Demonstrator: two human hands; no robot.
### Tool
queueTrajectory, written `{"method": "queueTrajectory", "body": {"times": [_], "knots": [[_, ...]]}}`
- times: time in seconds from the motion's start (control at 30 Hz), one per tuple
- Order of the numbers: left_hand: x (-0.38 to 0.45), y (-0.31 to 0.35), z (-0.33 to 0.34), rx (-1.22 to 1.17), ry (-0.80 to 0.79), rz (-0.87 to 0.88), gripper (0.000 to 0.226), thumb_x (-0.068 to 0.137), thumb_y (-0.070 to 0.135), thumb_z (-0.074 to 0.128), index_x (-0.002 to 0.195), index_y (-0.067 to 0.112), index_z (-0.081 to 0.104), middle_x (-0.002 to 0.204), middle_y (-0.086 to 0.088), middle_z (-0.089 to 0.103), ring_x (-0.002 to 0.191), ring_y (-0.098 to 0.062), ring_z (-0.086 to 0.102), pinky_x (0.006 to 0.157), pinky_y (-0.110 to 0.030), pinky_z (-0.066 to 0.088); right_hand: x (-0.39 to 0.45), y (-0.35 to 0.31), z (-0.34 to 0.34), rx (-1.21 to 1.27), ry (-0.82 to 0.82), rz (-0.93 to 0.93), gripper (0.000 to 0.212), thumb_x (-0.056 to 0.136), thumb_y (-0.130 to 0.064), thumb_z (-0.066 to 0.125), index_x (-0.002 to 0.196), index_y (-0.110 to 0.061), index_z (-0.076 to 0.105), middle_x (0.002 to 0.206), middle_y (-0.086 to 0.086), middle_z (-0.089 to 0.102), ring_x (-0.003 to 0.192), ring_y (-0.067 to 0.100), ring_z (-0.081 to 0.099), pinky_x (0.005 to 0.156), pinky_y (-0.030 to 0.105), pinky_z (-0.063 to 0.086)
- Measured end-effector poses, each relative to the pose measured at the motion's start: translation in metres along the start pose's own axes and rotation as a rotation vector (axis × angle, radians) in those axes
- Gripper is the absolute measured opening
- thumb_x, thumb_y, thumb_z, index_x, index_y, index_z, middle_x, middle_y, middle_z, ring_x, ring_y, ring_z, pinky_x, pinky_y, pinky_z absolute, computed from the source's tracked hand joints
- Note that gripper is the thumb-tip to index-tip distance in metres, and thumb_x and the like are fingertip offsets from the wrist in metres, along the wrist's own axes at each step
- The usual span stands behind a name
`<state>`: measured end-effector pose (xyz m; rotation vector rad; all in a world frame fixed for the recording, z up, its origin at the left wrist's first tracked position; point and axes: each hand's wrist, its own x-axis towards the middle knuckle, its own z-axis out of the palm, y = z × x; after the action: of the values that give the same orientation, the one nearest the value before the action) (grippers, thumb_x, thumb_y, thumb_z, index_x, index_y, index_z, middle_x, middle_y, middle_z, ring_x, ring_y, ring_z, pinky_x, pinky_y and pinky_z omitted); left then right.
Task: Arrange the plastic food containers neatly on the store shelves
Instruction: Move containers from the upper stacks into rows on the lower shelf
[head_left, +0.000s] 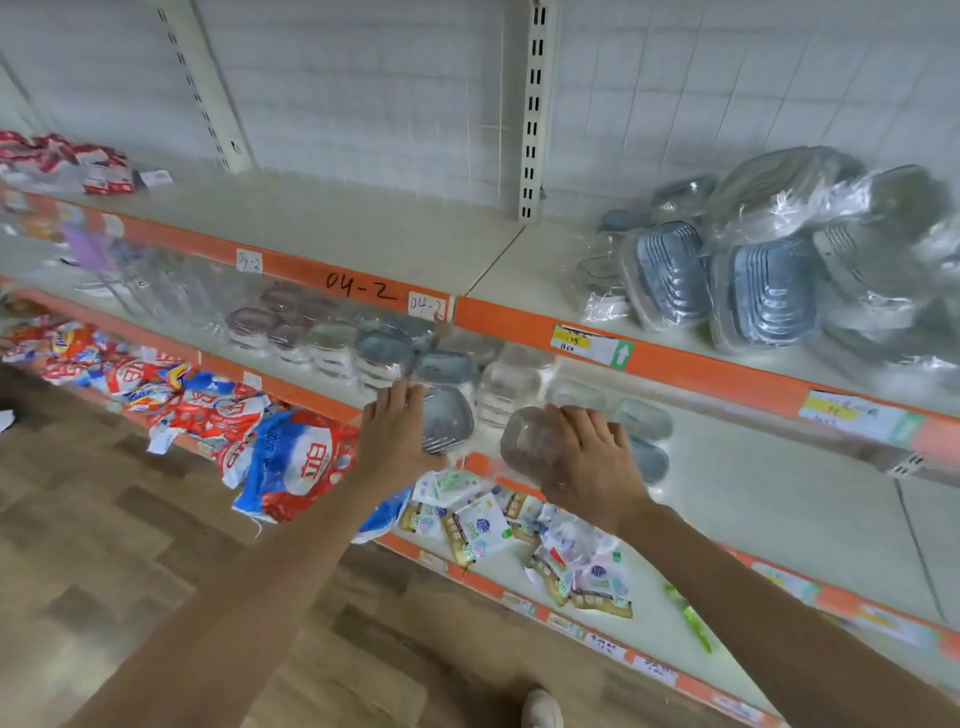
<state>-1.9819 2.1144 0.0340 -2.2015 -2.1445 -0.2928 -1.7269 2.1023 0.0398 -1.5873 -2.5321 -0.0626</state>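
Both my hands reach to the front edge of the middle shelf. My left hand grips a grey-lidded plastic container from its left side. A clear container with a brownish tint sits under my right hand, whose fingers curl over its top. Behind them stand rows of stacked clear containers with grey lids and clear ones. More flat grey-lidded containers lie to the right of my right hand.
On the top shelf at the right lies a heap of bagged grey-lidded containers. Red and blue bags and small packets fill the bottom shelf. A metal upright divides the bays. Wooden floor lies below.
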Motion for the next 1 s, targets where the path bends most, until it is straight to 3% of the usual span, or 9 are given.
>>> {"method": "queueTrajectory", "body": {"times": [0.2,0.33,0.53,0.67,0.77,0.87,1.0], "knots": [[-0.025,0.073,0.022,-0.058,-0.085,0.172,0.100,0.065,0.055,0.077,0.142,0.013,0.029,0.137,-0.004,0.036,0.128,-0.024,0.034,0.105,-0.033,0.025,-0.107,0.041,0.015,-0.005,-0.038,0.263,0.085,0.078,-0.050,0.058,0.148,-0.020,0.021,0.141,-0.001,0.033,0.128,0.022,0.032,0.099,0.036,0.026],[-0.035,0.123,0.041,-0.044,-0.110,0.322,0.100,0.065,0.053,0.078,0.141,0.014,0.028,0.138,-0.006,0.033,0.126,-0.024,0.034,0.105,-0.032,0.026,-0.134,0.072,0.026,-0.017,-0.040,0.387,0.080,0.082,-0.054,0.054,0.146,-0.019,0.022,0.141,-0.002,0.035,0.128,0.022,0.032,0.100,0.037,0.026],[0.010,0.138,0.065,-0.030,-0.157,0.398,0.101,0.063,0.053,0.079,0.141,0.013,0.029,0.132,-0.007,0.030,0.123,-0.023,0.032,0.104,-0.030,0.029,-0.107,0.110,0.059,0.009,-0.045,0.441,0.080,0.080,-0.053,0.054,0.145,-0.020,0.021,0.139,-0.003,0.035,0.126,0.022,0.030,0.101,0.039,0.024],[0.055,0.145,0.102,-0.023,-0.206,0.391,0.102,0.065,0.053,0.078,0.143,0.011,0.028,0.136,-0.006,0.033,0.127,-0.023,0.032,0.108,-0.030,0.028,-0.068,0.138,0.094,-0.030,-0.046,0.462,0.078,0.077,-0.051,0.058,0.142,-0.025,0.023,0.136,-0.008,0.036,0.125,0.018,0.028,0.098,0.039,0.019],[0.090,0.158,0.136,-0.112,-0.222,0.356,0.099,0.068,0.048,0.079,0.144,0.011,0.029,0.143,-0.004,0.034,0.131,-0.022,0.035,0.105,-0.034,0.035,-0.036,0.166,0.125,-0.053,-0.048,0.464,0.078,0.076,-0.047,0.057,0.142,-0.024,0.024,0.137,-0.008,0.036,0.125,0.017,0.030,0.097,0.039,0.020],[0.126,0.171,0.175,-0.211,-0.192,0.346,0.091,0.068,0.043,0.080,0.141,0.013,0.035,0.141,-0.001,0.038,0.128,-0.020,0.040,0.098,-0.035,0.042,-0.001,0.195,0.158,-0.011,-0.001,0.487,0.075,0.077,-0.047,0.057,0.142,-0.022,0.028,0.139,-0.006,0.036,0.127,0.019,0.030,0.100,0.038,0.018],[0.174,0.181,0.224,-0.256,-0.096,0.352,0.088,0.068,0.038,0.082,0.139,0.011,0.037,0.140,-0.003,0.039,0.126,-0.023,0.042,0.099,-0.036,0.039,0.039,0.226,0.196,0.012,0.057,0.492,0.071,0.079,-0.044,0.064,0.138,-0.021,0.033,0.140,-0.004,0.036,0.129,0.019,0.029,0.106,0.036,0.016]]}}
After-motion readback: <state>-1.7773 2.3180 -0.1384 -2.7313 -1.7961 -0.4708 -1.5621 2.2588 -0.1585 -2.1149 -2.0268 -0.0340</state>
